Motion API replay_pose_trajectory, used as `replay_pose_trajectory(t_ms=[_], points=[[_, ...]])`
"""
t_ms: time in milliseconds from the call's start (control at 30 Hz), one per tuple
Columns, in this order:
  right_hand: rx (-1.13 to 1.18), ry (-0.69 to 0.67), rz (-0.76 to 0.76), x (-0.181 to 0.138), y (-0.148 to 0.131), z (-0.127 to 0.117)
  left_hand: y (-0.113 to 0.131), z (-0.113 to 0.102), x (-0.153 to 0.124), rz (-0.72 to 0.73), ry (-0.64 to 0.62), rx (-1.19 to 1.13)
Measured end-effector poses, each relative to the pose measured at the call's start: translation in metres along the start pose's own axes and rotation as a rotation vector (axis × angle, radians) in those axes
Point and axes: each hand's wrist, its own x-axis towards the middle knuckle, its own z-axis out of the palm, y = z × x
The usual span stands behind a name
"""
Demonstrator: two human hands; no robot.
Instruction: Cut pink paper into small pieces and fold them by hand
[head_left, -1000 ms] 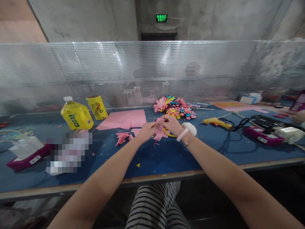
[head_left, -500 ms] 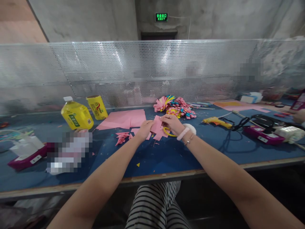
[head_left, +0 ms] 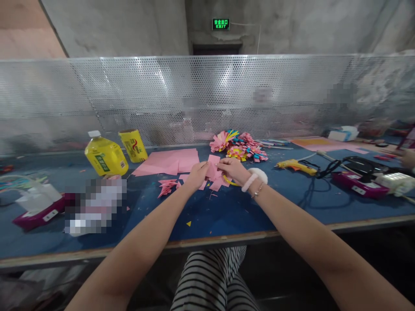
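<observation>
Between my two hands is a small piece of pink paper (head_left: 213, 161), held upright a little above the table. The fingers of my left hand (head_left: 197, 175) are closed on its left edge. My right hand (head_left: 236, 169) pinches its right side with thumb and fingertips. Under the right palm shows a yellow loop (head_left: 228, 180), like a scissors handle; the rest of it is hidden, and whether the hand bears it I cannot tell. Cut pink paper pieces (head_left: 216, 185) lie below the hands. Folded pink strips (head_left: 167, 187) rest to the left.
Pink sheets (head_left: 165, 160) lie behind my left hand, paper flowers (head_left: 244, 146) behind the right. At left stand a yellow bottle (head_left: 105, 155), a yellow container (head_left: 133, 146) and a purple power strip (head_left: 39, 216). A yellow glue gun (head_left: 295, 166) and cables lie right. A perforated screen (head_left: 155, 99) closes the back.
The right fingertips have shifted slightly left and down along the pink paper. The left hand keeps its hold, and the view has moved a little.
</observation>
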Motion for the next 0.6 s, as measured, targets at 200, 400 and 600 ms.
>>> replay_pose_trajectory(t_ms=[200,400,600], points=[[0.019,-0.023,0.025,0.003,0.005,-0.003,-0.002,-0.002,-0.001,0.144,0.061,0.258],[-0.331,0.023,-0.191,0.001,0.001,-0.001,0.007,-0.006,0.0,0.226,0.169,0.247],[-0.471,0.118,-0.315,-0.001,-0.004,-0.001,0.006,-0.008,0.002,0.166,0.166,0.054]])
